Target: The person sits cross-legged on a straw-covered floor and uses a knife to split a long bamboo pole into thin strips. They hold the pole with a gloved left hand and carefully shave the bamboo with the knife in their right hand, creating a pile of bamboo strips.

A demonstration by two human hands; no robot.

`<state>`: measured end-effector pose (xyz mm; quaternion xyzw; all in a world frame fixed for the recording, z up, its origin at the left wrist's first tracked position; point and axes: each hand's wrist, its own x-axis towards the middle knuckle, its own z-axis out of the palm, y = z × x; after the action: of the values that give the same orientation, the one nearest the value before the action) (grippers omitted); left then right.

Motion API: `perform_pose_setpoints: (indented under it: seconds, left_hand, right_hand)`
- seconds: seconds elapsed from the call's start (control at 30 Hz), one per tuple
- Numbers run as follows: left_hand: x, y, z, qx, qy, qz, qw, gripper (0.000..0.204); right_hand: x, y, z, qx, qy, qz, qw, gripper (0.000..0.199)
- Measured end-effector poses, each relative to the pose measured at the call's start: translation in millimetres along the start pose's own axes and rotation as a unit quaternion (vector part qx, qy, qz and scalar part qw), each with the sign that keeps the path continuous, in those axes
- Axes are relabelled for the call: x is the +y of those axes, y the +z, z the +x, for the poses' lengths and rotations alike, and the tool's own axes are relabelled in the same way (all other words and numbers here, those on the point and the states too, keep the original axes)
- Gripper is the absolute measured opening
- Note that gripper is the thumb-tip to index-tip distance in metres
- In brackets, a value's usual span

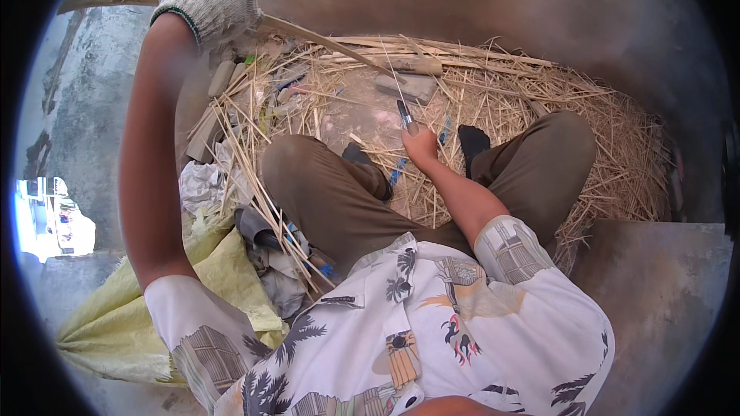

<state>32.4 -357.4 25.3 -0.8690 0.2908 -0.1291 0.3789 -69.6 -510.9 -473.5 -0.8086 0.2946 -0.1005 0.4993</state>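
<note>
Splitting step, by the look of it: gloved left hand [212, 1] held one end of a long pale bamboo strip [324, 37] raised high. Bare right hand [422, 146] clenched a small metal-bladed knife [405, 115] (over straw-like shavings [524, 92]). Next likely needed blade fed along strip.

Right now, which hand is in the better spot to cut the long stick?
Probably the right hand: it holds the knife, blade pointing up by the thin strip. The gloved left hand is busy gripping the long stick up high.
</note>
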Motion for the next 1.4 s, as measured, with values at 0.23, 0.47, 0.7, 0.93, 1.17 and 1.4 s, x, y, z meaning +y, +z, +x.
perform_pose_setpoints:
  seconds: [0.23,0.47,0.7,0.93,1.17,1.4]
  left_hand:
    - [0,-3,47,0.027,0.005,0.047,0.999,0.03]
    - [-16,15,61,-0.013,0.0,0.064,0.998,0.035]
    - [2,-10,61,-0.038,-0.01,0.033,0.999,0.035]
    - [-16,11,69,0.001,0.019,0.05,0.999,0.038]
    - [-1,-9,72,-0.07,-0.006,0.023,0.997,0.039]
    - [-6,-5,76,-0.042,-0.005,0.031,0.999,0.039]
  right_hand:
    - [38,20,26,-0.008,0.039,0.004,0.999,0.042]
    - [-6,8,12,-0.012,0.03,0.088,0.996,0.042]
    - [26,22,25,-0.015,0.071,0.022,0.997,0.042]
    - [14,14,7,-0.022,0.048,0.138,0.989,0.038]
    - [25,17,23,-0.016,0.057,0.032,0.998,0.033]
    - [24,23,36,-0.198,0.303,0.391,0.846,0.023]
